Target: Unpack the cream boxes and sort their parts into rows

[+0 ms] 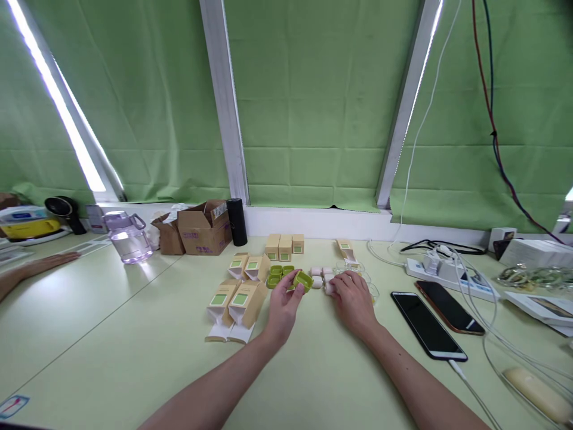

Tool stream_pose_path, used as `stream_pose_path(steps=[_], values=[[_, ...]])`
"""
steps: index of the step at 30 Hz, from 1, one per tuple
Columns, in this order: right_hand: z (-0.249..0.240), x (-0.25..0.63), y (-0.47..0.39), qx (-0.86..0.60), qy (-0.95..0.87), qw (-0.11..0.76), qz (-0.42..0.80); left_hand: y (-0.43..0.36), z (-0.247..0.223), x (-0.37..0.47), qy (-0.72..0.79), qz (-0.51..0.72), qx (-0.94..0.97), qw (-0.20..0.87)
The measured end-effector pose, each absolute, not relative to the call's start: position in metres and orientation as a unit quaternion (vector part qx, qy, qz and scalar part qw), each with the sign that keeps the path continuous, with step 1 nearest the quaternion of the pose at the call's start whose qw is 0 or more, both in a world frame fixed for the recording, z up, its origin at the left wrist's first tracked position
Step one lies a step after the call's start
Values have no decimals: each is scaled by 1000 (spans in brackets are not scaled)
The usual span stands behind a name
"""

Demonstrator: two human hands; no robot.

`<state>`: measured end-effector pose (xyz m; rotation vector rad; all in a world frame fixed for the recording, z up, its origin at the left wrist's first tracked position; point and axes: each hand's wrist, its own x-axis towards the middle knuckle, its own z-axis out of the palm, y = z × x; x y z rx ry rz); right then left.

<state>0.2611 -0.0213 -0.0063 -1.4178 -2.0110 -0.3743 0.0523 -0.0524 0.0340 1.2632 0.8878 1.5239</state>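
Smooth pale tabletop (pixel 147 370), left hand (pixel 283 307) pinching rounded green cup (pixel 304 282), right hand (pixel 354 300) at whitish cylinder (pixel 328 286), grip unclear

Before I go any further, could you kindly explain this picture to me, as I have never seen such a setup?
There is no machine here, only a person working bare-handed. The single picture comes from a camera worn on that person's head, looking forward and down. The left hand holds a small green cup; the right hand touches the small pale blocks, though whether it grips one is hard to tell. On the table, more green cups and small beige boxes sit near the left hand. Two phones and a power strip lie to the right, and a water jug stands to the left. The other hand at the far left belongs to someone else.
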Motion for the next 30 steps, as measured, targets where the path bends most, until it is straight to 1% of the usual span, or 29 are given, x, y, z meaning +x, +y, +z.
stream_pose_path(steps=[13,21,25,30], values=[[-5,263,-21,-531,-773,298,-179,-52,34,53,356,622,514,471],[-1,259,-25,-536,-771,308,-153,-53,35,52,358,615,523,469],[1,259,-26,-532,-767,333,-134,-53,35,53,351,615,520,477],[3,259,-28,-513,-746,406,-123,-53,34,52,335,609,528,488]])
